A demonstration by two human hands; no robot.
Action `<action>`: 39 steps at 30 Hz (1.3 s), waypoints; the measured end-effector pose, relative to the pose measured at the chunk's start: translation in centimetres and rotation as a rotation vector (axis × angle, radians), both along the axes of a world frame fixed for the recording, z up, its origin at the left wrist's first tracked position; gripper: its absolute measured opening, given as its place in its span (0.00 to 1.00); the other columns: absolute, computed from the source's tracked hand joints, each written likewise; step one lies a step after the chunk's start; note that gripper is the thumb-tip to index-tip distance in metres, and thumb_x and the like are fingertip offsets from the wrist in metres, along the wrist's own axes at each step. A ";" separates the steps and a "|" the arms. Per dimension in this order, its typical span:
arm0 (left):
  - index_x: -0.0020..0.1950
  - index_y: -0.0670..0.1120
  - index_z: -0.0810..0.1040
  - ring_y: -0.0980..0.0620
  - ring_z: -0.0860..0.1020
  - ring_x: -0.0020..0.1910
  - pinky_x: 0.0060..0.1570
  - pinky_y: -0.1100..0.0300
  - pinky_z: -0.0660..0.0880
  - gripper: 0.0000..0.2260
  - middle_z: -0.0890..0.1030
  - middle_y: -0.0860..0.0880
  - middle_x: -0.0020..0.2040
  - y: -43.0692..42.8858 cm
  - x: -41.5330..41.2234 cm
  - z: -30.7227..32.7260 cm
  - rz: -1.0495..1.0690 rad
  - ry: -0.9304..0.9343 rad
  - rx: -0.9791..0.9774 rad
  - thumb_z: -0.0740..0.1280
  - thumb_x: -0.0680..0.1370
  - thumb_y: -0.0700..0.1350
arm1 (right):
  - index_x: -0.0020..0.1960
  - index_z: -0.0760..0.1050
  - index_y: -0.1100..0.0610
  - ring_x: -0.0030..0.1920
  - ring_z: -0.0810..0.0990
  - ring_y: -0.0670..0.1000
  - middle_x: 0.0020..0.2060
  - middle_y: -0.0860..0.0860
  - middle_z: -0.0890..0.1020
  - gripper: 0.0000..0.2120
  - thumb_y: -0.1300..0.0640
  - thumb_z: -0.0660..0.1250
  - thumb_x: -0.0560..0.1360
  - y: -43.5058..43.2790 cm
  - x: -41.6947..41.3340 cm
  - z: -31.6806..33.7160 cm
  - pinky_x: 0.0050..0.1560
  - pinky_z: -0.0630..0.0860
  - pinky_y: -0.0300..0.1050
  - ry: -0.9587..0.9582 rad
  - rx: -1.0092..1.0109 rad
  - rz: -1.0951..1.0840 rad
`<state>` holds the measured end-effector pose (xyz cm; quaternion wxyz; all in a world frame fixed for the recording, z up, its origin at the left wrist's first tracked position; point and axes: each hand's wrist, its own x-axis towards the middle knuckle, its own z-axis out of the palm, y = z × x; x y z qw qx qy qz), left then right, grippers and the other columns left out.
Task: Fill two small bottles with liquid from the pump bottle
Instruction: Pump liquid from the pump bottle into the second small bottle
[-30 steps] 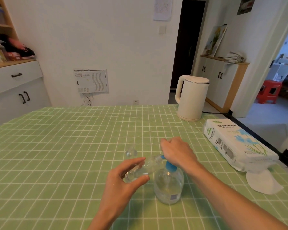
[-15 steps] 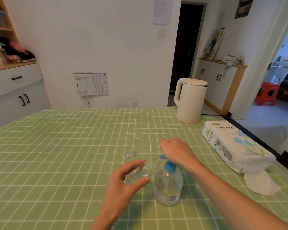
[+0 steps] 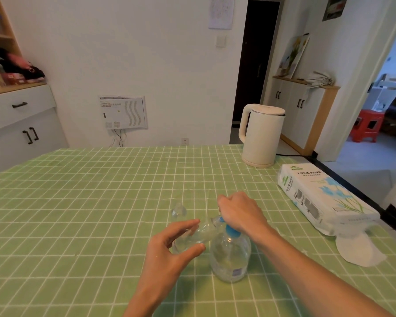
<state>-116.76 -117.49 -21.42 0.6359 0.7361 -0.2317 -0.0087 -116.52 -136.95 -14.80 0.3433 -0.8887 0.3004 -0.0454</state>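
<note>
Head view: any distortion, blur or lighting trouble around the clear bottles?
Head view: wide-angle bending curves the grid of the tablecloth. The light is soft and even, with a faint shadow beside the pump bottle. The small bottle in the left hand is sharp but low in contrast. The right hand covers the pump head.

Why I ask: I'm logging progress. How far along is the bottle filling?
Nothing plainly finished. The left hand holds one small bottle tilted at the spout; the right hand rests on the pump bottle. The second bottle stands behind, contents unclear. Both probably remain.
</note>
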 end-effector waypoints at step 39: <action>0.57 0.68 0.85 0.63 0.84 0.60 0.63 0.62 0.75 0.26 0.88 0.62 0.56 -0.1 0.3 0.3 -0.027 -0.041 -0.012 0.84 0.69 0.41 | 0.36 0.65 0.52 0.37 0.71 0.55 0.35 0.50 0.73 0.19 0.45 0.58 0.82 -0.1 -0.3 1.9 0.46 0.69 0.50 0.017 -0.112 0.058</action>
